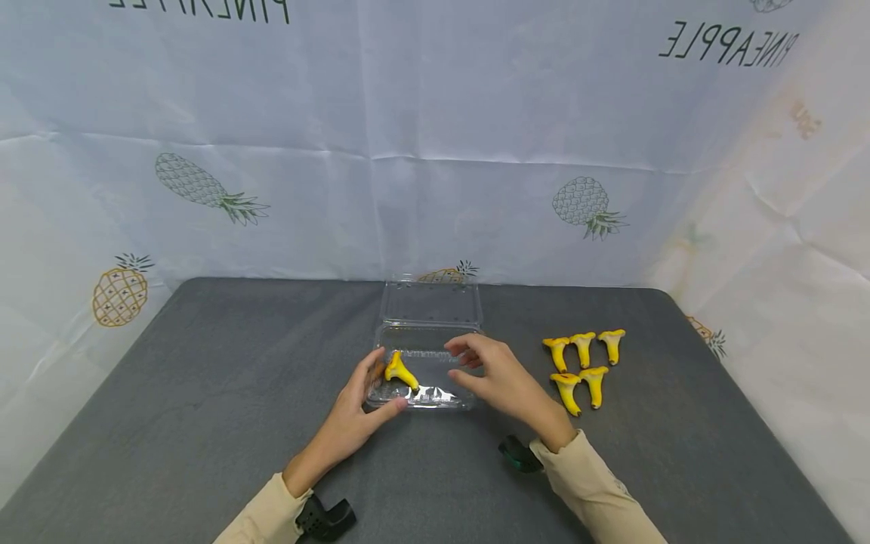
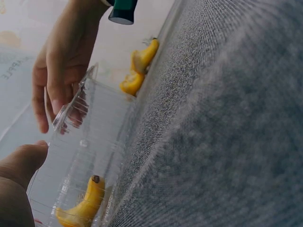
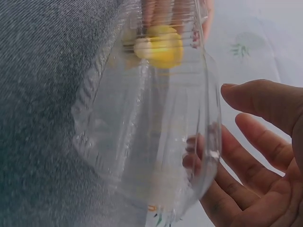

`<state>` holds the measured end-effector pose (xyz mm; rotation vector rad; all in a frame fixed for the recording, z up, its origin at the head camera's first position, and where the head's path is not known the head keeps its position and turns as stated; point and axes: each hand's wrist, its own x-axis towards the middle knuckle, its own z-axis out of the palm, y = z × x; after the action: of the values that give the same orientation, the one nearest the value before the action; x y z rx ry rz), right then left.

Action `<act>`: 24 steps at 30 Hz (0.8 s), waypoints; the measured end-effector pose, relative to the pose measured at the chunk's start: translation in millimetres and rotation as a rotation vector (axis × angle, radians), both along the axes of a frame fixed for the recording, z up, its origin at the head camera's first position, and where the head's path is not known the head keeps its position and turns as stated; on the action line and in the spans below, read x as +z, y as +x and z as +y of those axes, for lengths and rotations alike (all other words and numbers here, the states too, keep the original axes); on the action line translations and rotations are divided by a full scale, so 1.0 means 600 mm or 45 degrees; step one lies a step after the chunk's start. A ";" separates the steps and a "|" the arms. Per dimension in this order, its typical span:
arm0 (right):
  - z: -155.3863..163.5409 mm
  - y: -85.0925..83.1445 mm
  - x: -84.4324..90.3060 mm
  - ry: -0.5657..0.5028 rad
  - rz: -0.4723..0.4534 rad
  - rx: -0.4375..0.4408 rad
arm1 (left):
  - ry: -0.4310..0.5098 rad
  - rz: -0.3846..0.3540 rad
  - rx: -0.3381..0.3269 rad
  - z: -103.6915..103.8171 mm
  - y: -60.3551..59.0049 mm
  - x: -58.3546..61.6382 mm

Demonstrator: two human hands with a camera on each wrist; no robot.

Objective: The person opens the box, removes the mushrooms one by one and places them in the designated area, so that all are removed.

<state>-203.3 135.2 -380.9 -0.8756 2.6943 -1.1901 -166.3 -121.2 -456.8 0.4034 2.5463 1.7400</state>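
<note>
Head view shows your left hand (image 1: 356,408) cupping the near left corner of the clear box (image 1: 424,363), seemingly pinching the yellow mushroom (image 1: 399,371) inside it; your right hand (image 1: 499,378), fingers loose, hovers over the right rim, holding nothing

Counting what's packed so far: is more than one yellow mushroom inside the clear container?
No, only one yellow mushroom lies in the clear clamshell container; five others sit on the table.
</note>
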 end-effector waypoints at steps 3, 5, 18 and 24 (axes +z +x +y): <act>-0.009 -0.003 -0.001 0.007 -0.004 0.015 | 0.000 0.001 0.002 0.000 -0.001 0.000; -0.015 -0.005 -0.003 0.018 -0.005 0.021 | -0.001 0.003 0.002 0.000 -0.001 0.000; -0.061 -0.012 -0.009 0.086 -0.042 0.025 | -0.005 0.026 -0.005 0.000 -0.001 0.001; -0.077 -0.018 -0.017 0.119 -0.049 0.054 | -0.004 0.037 -0.005 0.000 -0.002 0.001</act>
<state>-214.4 88.8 -391.4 -0.8827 2.6629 -1.0527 -167.5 -121.2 -456.4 0.4366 2.5660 1.7409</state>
